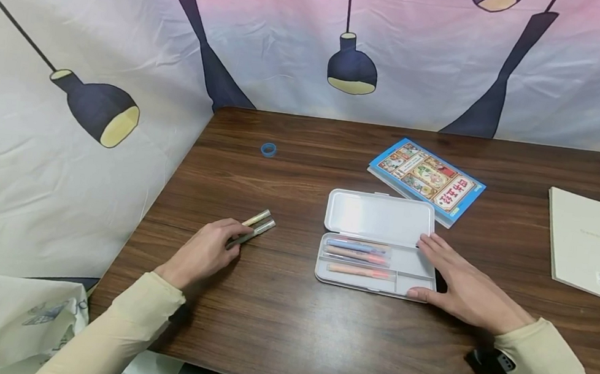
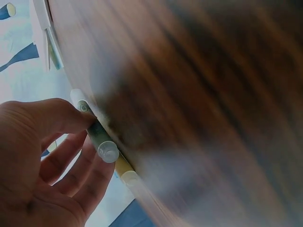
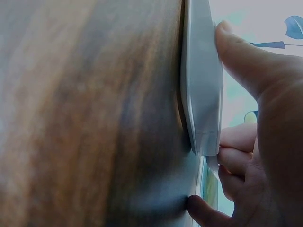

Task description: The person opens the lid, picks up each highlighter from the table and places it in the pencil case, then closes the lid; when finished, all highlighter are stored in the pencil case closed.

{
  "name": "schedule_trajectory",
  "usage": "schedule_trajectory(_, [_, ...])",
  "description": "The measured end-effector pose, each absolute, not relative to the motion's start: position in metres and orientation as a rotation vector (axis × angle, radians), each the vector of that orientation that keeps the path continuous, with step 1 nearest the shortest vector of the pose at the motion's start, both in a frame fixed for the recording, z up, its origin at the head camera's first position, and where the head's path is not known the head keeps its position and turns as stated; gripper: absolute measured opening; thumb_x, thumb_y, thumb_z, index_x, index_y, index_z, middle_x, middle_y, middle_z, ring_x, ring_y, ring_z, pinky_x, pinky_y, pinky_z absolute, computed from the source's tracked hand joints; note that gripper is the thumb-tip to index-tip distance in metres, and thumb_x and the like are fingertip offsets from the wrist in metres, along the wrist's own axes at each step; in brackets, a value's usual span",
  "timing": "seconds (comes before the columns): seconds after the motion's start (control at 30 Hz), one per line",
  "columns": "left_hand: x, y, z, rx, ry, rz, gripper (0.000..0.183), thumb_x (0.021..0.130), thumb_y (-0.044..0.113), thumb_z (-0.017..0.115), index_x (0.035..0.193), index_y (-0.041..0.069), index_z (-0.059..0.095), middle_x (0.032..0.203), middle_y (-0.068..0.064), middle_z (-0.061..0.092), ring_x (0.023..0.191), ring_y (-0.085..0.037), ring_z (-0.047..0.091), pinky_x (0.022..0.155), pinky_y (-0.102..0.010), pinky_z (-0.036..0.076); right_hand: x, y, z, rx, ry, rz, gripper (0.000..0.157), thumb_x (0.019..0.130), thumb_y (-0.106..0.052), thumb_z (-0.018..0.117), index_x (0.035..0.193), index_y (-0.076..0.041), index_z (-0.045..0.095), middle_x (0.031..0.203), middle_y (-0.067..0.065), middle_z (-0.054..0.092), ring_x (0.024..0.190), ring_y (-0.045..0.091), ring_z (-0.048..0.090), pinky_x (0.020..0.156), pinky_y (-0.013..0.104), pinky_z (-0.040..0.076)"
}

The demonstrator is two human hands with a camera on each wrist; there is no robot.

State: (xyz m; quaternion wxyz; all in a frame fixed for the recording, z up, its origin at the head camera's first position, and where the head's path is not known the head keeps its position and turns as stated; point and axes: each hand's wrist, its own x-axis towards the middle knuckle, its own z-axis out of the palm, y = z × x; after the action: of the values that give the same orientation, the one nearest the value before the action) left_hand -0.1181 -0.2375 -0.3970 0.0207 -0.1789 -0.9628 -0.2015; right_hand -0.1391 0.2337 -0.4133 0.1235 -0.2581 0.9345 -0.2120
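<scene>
My left hand (image 1: pixel 206 253) pinches a dark green pen (image 2: pixel 97 130) with a clear end, low over the table on the left. A yellowish pen (image 1: pixel 256 218) lies alongside it, partly hidden by the fingers; whether it is gripped too I cannot tell. A white pencil case (image 1: pixel 380 216) lies unfolded at the middle, with several pens (image 1: pixel 356 255) in its lower half. My right hand (image 1: pixel 458 285) holds the case's right end, thumb at the near corner and fingers by the hinge. In the right wrist view the thumb touches the case's rim (image 3: pixel 203 80).
Behind the case lies a blue-covered book (image 1: pixel 428 180), close to the lid. A small blue ring-shaped roll (image 1: pixel 268 149) sits at the back left. On the right is a cream notebook (image 1: pixel 593 245) with a barcode label. A patterned cloth (image 1: pixel 292 56) hangs behind the wooden table (image 1: pixel 289 334).
</scene>
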Motion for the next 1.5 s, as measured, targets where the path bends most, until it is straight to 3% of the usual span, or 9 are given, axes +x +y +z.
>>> schedule_trajectory(0.33, [-0.118, -0.224, -0.389, -0.617, -2.919, -0.661, 0.036, 0.085, -0.004, 0.069, 0.120, 0.007, 0.071, 0.111, -0.005, 0.070, 0.096, -0.019, 0.066, 0.081, -0.039, 0.056, -0.138, 0.236, -0.413, -0.753, 2.735, -0.616, 0.098, 0.086, -0.068, 0.061, 0.157, -0.008, 0.029, 0.165, 0.012, 0.020, 0.152, 0.029, 0.017, 0.112, 0.058, 0.032])
schedule_trajectory(0.6, [-0.120, -0.193, -0.384, -0.750, -2.854, -0.638, 0.035, 0.084, -0.003, 0.071, 0.117, 0.007, 0.072, 0.112, -0.007, 0.070, 0.106, -0.024, 0.066, 0.090, -0.041, 0.055, -0.139, 0.237, -0.414, -0.745, 2.737, -0.621, 0.099, 0.086, -0.069, 0.061, 0.157, -0.008, 0.029, 0.165, 0.013, 0.021, 0.152, 0.030, 0.017, 0.112, 0.058, 0.031])
schedule_trajectory(0.77, [-0.122, -0.173, -0.385, -0.892, -2.796, -0.645, 0.034, 0.082, -0.005, 0.070, 0.115, 0.003, 0.072, 0.110, -0.007, 0.070, 0.101, -0.020, 0.066, 0.089, -0.036, 0.055, -0.138, 0.236, -0.415, -0.761, 2.742, -0.628, 0.099, 0.086, -0.068, 0.061, 0.157, -0.007, 0.030, 0.164, 0.013, 0.022, 0.152, 0.030, 0.018, 0.112, 0.058, 0.032])
schedule_trajectory(1.5, [-0.132, -0.100, -0.390, -1.310, -2.781, -0.591, 0.034, 0.087, 0.000, 0.066, 0.118, 0.012, 0.072, 0.115, 0.000, 0.069, 0.110, -0.015, 0.063, 0.096, -0.030, 0.051, -0.139, 0.234, -0.416, -0.750, 2.743, -0.615, 0.101, 0.085, -0.071, 0.060, 0.157, -0.007, 0.029, 0.165, 0.012, 0.021, 0.152, 0.029, 0.018, 0.113, 0.056, 0.031])
